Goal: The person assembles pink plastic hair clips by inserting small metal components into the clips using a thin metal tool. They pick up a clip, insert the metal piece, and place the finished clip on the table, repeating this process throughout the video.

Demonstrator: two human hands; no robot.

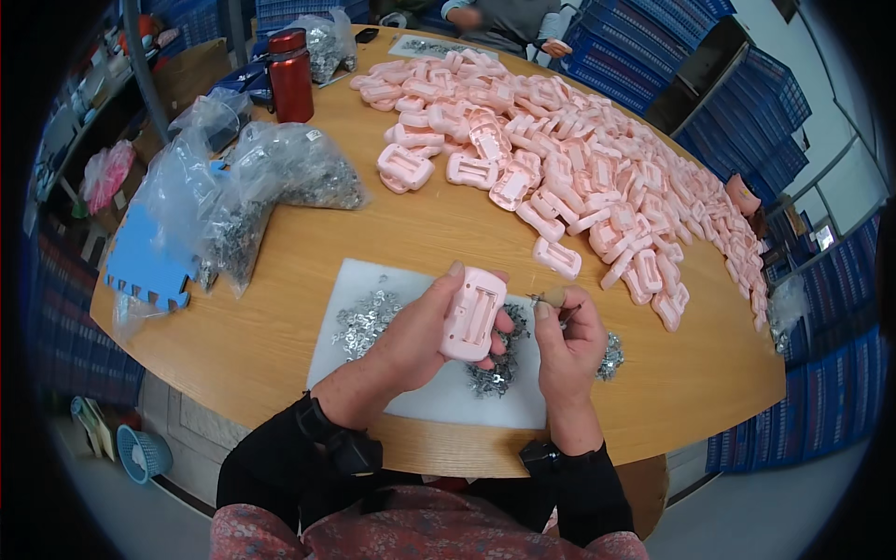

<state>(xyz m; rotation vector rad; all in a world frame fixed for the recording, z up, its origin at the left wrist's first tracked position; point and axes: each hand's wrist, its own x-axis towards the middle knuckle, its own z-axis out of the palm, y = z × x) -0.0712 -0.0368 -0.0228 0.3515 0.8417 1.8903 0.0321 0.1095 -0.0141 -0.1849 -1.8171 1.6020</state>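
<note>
My left hand (418, 334) is wrapped round a pink plastic housing (473, 315), its long recessed battery slot facing up. To its right, my right hand (571, 338) is closed in a pinch, thumb against fingers, with a small metal piece (539, 300) at the fingertips, too small to make out fully. Beneath both hands lies a white foam sheet (420, 408). On it are a pile of silvery metal clips (367, 322) at the left and a darker pile of small metal parts (495, 375), partly hidden by my left hand and the housing.
A large heap of pink housings (579, 159) covers the table's far right. Plastic bags of metal parts (289, 173), a blue foam mat (149, 252) and a red flask (291, 79) stand at the left. Another small clip pile (610, 357) lies right. Across the table sits another person (509, 23).
</note>
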